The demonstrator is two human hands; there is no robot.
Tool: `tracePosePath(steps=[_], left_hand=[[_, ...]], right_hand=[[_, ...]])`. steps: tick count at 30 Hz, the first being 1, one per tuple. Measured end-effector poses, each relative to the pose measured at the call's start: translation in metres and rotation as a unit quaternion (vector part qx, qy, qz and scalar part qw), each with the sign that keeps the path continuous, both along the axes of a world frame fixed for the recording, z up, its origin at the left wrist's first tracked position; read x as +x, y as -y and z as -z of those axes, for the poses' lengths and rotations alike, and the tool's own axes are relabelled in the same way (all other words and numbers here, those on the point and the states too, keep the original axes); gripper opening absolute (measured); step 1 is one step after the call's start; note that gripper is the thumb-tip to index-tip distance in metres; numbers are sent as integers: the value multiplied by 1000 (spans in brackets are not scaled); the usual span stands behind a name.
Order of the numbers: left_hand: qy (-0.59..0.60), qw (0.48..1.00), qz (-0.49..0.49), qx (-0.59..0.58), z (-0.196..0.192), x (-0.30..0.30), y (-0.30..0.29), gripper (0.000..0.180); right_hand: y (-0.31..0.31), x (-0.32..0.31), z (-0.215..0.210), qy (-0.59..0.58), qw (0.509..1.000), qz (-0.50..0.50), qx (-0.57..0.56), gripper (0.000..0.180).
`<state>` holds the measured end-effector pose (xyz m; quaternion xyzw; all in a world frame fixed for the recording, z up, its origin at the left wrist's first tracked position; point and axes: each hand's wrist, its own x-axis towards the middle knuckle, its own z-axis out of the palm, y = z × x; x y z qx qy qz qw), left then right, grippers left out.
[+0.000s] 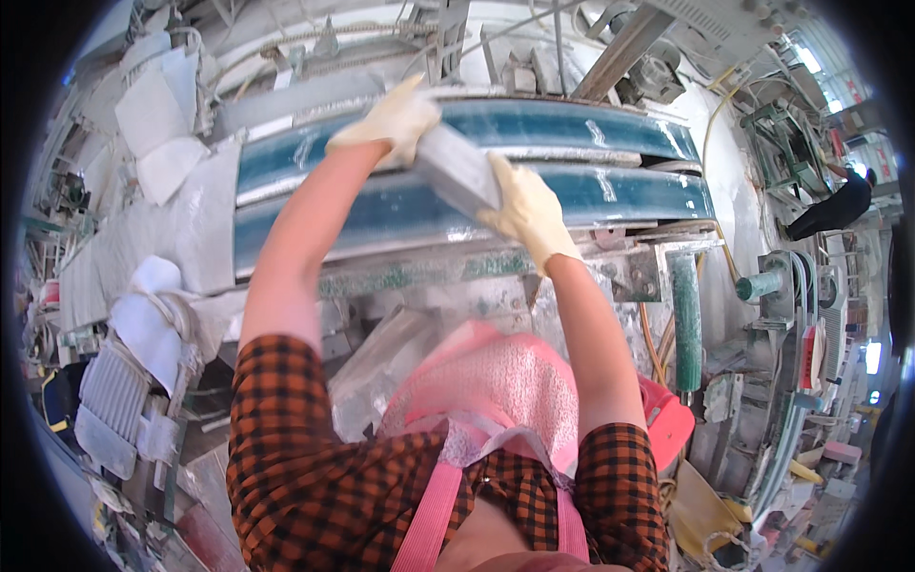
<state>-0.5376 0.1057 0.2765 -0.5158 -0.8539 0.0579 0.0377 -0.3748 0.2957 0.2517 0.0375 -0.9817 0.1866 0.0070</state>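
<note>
A grey rectangular block, blurred by motion, is held slantwise between my two hands. My left hand, in a pale yellow glove, is closed on its upper left end, with one finger stretched out away from it. At the lower right end my right hand, gloved the same way, grips the block with the thumb and fingers. Beneath the block run two glossy teal bands, a far one and a near one. Whether the block touches them I cannot tell.
A light strip divides the bands. Pale sheeting lies at their left end. A green-flecked metal frame edges the near side. On the right stand a green cylinder and machinery; a person in dark clothes is farther off.
</note>
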Motion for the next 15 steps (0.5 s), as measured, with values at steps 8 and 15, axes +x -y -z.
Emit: tracePosePath(steps=[8, 15], left_hand=[[56, 995, -68, 37, 25, 77, 55, 67], [404, 794, -263, 369, 37, 97, 126, 74]], right_hand=[[-35, -8, -17, 24, 968, -240, 69, 81], [-57, 39, 26, -200, 973, 45, -106, 114]])
